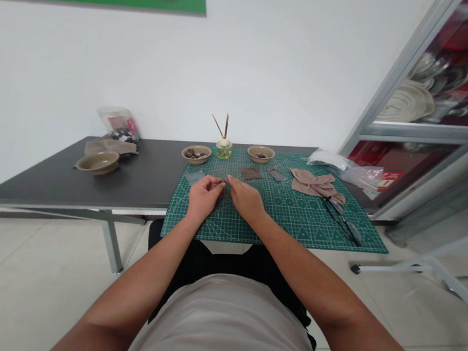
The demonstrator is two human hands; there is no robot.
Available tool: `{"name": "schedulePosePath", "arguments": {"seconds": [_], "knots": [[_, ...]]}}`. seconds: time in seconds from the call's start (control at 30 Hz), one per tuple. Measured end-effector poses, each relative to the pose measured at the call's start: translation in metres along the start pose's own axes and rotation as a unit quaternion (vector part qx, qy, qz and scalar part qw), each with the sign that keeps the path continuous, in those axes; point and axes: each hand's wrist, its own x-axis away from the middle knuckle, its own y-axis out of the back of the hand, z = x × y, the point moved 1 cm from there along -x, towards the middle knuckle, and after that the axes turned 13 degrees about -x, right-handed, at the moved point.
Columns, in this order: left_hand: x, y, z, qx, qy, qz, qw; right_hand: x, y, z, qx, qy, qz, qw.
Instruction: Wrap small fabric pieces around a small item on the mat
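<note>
The person's left hand and right hand meet over the green gridded cutting mat, left of its middle. The left thumb and forefinger pinch a small dark piece; the right fingers are held close together with their tips at it, but whether they grip it cannot be told. Beyond the hands on the mat lie 2 flat pieces, 1 brown square and 1 greyish slab. Rumpled brown cloth and 1 pair of eyeglasses lie toward its right. By its far edge stand 2 round tan bowls holding dark lumps, with 1 glass reed diffuser between.
</note>
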Motion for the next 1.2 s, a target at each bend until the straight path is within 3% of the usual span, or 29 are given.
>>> {"name": "schedulePosePath", "arguments": {"seconds": [0.1, 0.23, 0.43, 0.67, 0.87, 1.0, 1.2], "knots": [[-0.004, -0.001, 0.002, 0.023, 0.005, -0.013, 1.0, -0.003, 0.003, -0.004, -0.03, -0.048, -0.055, 0.997], [-0.01, -0.006, 0.009, 0.085, 0.008, 0.025, 0.996, -0.006, 0.009, -0.008, -0.118, -0.082, -0.14, 0.98], [-0.012, -0.008, 0.013, 0.109, -0.006, 0.049, 0.993, -0.008, 0.016, -0.008, -0.203, -0.116, -0.191, 0.953], [-0.013, -0.004, 0.011, -0.009, -0.045, 0.047, 0.998, -0.017, 0.018, 0.001, -0.258, -0.114, -0.162, 0.946], [-0.014, -0.008, 0.015, 0.049, -0.014, 0.034, 0.998, -0.018, 0.008, 0.001, -0.335, -0.082, -0.105, 0.933], [-0.013, -0.008, 0.016, 0.066, -0.008, 0.043, 0.997, -0.016, 0.005, -0.004, -0.312, -0.07, -0.085, 0.944], [-0.011, 0.0, 0.007, -0.083, -0.073, 0.017, 0.994, -0.016, 0.005, -0.01, -0.279, -0.043, -0.079, 0.956]]}}
